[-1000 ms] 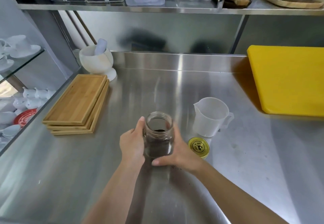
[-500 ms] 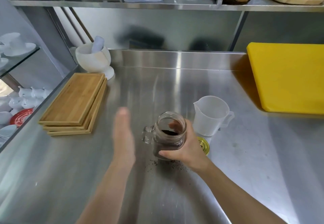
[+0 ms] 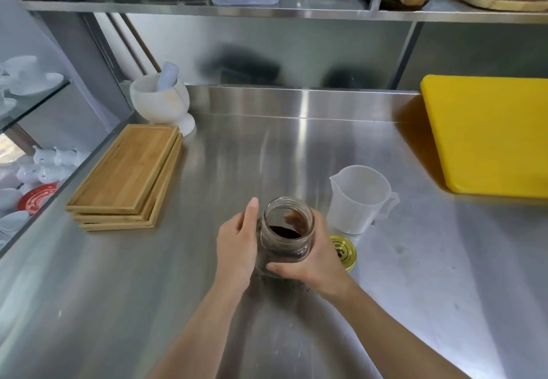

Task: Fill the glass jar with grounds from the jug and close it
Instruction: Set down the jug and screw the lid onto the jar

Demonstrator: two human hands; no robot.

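The glass jar [image 3: 286, 234] holds dark grounds and has no lid; it leans a little toward me on the steel counter. My right hand [image 3: 314, 263] wraps its right side and base. My left hand [image 3: 237, 245] lies flat against its left side, fingers straight. The gold lid [image 3: 344, 251] lies on the counter just right of the jar, partly behind my right hand. The translucent plastic jug [image 3: 358, 197] stands empty behind the lid. Loose grounds [image 3: 284, 283] speckle the counter beneath the jar.
A stack of bamboo trays [image 3: 127, 177] lies at the left, with a white mortar and pestle [image 3: 161, 102] behind it. A yellow cutting board [image 3: 489, 132] covers the back right. A shelf [image 3: 267, 12] with containers hangs overhead. Cups sit on glass shelves [image 3: 26, 87] beyond the left edge.
My left hand swung away from the jar and has come back against its left side. My right hand kept hold, and the jar shifted slightly back to the left. Spilled grounds show beneath it.
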